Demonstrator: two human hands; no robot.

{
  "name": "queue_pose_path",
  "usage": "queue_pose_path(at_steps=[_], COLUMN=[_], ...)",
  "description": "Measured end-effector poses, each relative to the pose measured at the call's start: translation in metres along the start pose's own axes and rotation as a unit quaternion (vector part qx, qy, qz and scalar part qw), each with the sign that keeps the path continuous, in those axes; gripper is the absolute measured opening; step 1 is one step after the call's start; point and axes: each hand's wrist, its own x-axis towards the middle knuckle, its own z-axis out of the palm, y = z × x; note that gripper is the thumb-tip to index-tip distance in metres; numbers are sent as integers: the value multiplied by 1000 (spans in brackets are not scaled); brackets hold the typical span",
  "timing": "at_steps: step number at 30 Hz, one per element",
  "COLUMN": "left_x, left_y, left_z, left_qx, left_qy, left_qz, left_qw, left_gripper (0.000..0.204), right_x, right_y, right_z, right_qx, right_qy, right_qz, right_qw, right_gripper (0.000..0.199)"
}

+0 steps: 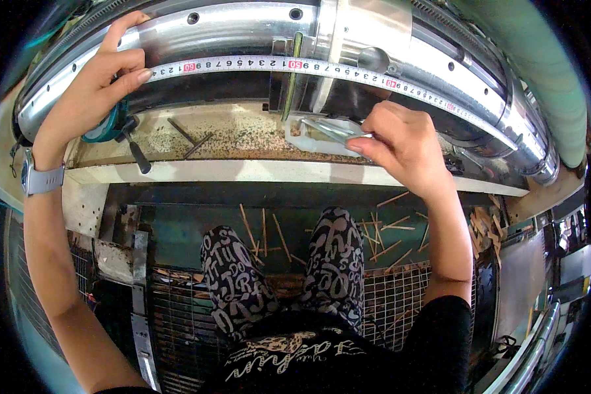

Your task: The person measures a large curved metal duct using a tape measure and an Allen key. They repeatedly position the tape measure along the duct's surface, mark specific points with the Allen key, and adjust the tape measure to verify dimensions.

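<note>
My left hand (pixel 105 88) rests on a long polished metal roller (pixel 243 26), index finger stretched toward its upper edge. Its other fingers are curled, and the thumb touches a white measuring scale (pixel 243 64) that runs along the roller. Beneath that wrist is a round teal part (pixel 105 128), partly hidden. My right hand (pixel 404 141) is closed around a slim silver metal tool (pixel 328 129); its exact kind is hard to make out. Just behind the tool lies a translucent white plastic container (pixel 308 143). A narrow yellow-green strip (pixel 294 75) crosses the scale upright.
A black-handled lever (pixel 138 154) and thin dark rods (pixel 190 136) lie along the speckled ledge (pixel 243 134). A pale beam (pixel 256 172) borders it in front. Below are scattered thin wooden sticks (pixel 264 230) and a wire grating (pixel 400 285). A thick pale green roller (pixel 565 79) curves at right.
</note>
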Motion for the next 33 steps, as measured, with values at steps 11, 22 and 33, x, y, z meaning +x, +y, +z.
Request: queue_pose_path(at_steps=[11,22,33], left_x=[-1,-4,-2], left_y=[-7,-1,-4], left_z=[5,1,4], left_qx=[-6,-27,-18], left_qy=[39,20,34], left_qz=[41,34,53], left_qw=[998,999,998], left_gripper=[22,22,24], right_x=[-22,-14,-11], right_y=[-4,-11,-8], right_z=[18,-26,-14], right_qx=[-79,-138,-66], right_qy=[169,-29,4], right_qz=[183,150,179], right_qw=[965,979,982], right_gripper=[34,34,16])
